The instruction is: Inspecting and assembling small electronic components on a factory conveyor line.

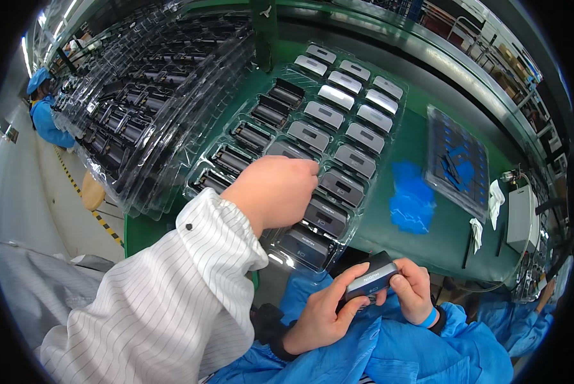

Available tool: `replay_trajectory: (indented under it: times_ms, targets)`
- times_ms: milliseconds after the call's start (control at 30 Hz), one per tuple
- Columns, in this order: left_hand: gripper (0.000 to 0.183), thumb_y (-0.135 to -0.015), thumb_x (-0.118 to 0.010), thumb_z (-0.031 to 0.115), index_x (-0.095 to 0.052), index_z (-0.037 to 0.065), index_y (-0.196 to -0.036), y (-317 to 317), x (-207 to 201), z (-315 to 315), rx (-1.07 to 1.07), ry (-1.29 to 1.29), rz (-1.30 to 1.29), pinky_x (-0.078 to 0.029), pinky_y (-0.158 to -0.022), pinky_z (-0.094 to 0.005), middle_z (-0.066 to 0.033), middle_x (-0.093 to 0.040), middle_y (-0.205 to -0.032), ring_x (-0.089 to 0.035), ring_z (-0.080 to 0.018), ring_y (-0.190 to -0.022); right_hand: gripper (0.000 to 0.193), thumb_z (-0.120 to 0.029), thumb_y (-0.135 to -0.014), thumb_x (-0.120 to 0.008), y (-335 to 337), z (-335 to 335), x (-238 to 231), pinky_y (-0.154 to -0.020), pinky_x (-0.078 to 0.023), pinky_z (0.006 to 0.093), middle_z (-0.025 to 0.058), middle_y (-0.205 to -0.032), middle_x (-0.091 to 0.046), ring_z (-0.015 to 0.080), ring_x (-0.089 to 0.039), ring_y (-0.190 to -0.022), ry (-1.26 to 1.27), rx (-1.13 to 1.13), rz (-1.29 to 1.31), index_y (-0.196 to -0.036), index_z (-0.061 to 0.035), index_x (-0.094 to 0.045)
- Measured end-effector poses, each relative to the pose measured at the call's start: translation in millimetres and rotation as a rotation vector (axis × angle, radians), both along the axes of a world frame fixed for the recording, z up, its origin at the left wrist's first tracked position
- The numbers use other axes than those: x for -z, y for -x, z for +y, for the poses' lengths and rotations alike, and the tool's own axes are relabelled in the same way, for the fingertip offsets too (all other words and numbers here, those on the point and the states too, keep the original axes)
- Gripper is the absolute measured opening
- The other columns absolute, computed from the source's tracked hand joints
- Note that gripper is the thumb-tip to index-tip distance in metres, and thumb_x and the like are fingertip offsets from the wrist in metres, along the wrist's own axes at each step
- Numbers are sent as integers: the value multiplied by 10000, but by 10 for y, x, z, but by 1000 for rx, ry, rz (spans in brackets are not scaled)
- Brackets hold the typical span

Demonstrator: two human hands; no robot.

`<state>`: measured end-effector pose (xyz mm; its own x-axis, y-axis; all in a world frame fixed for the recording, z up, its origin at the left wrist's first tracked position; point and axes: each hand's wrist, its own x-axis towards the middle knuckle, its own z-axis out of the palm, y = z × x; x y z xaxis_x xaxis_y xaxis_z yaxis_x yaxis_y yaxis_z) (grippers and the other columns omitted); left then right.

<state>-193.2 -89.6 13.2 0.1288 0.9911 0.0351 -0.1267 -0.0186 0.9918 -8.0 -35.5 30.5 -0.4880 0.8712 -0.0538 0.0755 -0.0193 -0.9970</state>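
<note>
Close to my body at the lower middle, my left hand [328, 315] grips one end of a small dark grey rectangular device [371, 278]. Its thumb and fingers press on opposite sides. On the other end my right hand [415, 291], with a blue band at the wrist, holds the same device with thumb and fingers. The device is tilted, and its underside is partly hidden. Beyond my hands, a clear plastic tray [347, 240] carries rows of similar grey devices [325, 216] and a column of black open housings [251, 136].
Another person's hand [277, 189], in a white striped sleeve, reaches over the tray from the left. Stacked trays [149, 109] of black parts stand at the far left. On the green table [379, 242] lie blue film pieces [411, 198], a second tray [440, 121] and white cloths.
</note>
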Motion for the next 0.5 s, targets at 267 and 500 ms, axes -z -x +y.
replay_trajectory:
  times_ms: [267, 500]
  targets:
    - [472, -878, -562, -32, -437, 25, -1330, 49, 114, 22, -77, 91, -200, -518, -731, -260, -121, -632, -1026, -635, -122, -852, 142, -37, -900, -536, 62, 31, -28, -585, -505, 251, 94, -746, -667, 140, -657, -658, -64, -56, -176, -1004, 61, -545]
    - [453, -869, -557, -63, -435, -24, -1303, 163, 36, 49, -37, 34, -6, -520, -761, -269, -143, -646, -980, -649, -154, -836, 146, -10, -866, -575, 106, 45, 9, -565, -502, 246, 92, -703, -662, 147, -661, -626, -69, -56, -155, -996, 51, -547]
